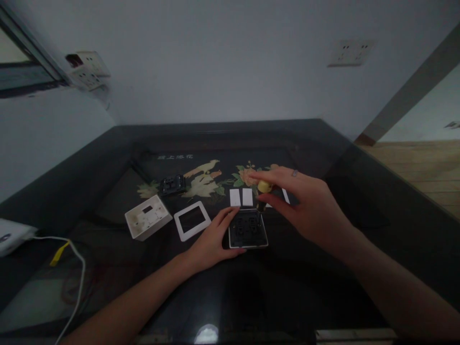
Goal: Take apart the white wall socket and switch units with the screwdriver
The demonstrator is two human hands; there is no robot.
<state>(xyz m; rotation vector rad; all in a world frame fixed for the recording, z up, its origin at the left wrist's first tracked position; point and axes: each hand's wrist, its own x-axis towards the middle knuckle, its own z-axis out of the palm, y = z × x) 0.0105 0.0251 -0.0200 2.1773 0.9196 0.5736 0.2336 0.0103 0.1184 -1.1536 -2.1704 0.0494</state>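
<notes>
My left hand [214, 239] is closed on the left side of a switch box [247, 232], a white-edged box with a black switch module set in it, resting on the dark table. Above its upper right corner, my right hand [305, 203] pinches a short screwdriver [265, 187] with a yellow handle top, pointing down. Its tip meets the box's corner area; a screw there is too small to make out. Two white rocker plates [235, 197] lie just behind the box. To the left is a white frame [180, 229].
An open white back box [149, 218] and another black switch module [172, 184] lie left on the glossy table [223, 297]. Partly behind my right hand is a white piece [285, 195]. A white cable [82, 273] with a yellow tag runs along the left. Wall sockets [350, 52] are behind.
</notes>
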